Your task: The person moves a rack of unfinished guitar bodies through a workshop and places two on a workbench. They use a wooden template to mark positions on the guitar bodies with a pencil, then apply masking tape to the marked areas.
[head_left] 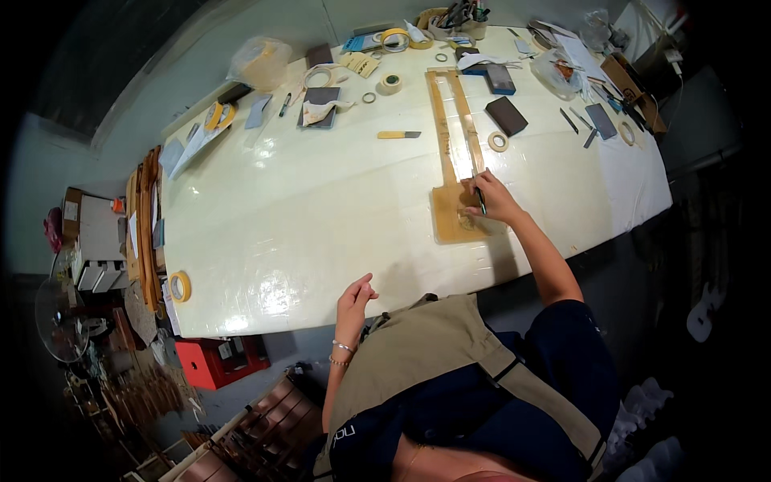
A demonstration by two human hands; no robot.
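Observation:
My right hand point(496, 199) is closed round a dark slim pen point(482, 201), its fingers over the wide near end of a tan flat template point(447, 210). That template lies on the table with two long strips running away from the wide end and an open slot between them. My left hand point(353, 302), with bracelets at the wrist, is by the table's front edge, fingers curled in and nothing visible in them. Beyond the template's left side lies a yellow-handled knife point(397, 135). Close to its right strip are a tape roll point(498, 142) and a dark block point(507, 116).
Plastic-like sheeting covers the pale table point(321, 201). Along the back are a sanding pad point(321, 108), a cream tape roll point(391, 83), a plastic bag point(261, 63) and a tool pot point(468, 24). A yellow tape roll point(180, 286) sits at the left corner, above a red crate point(210, 363).

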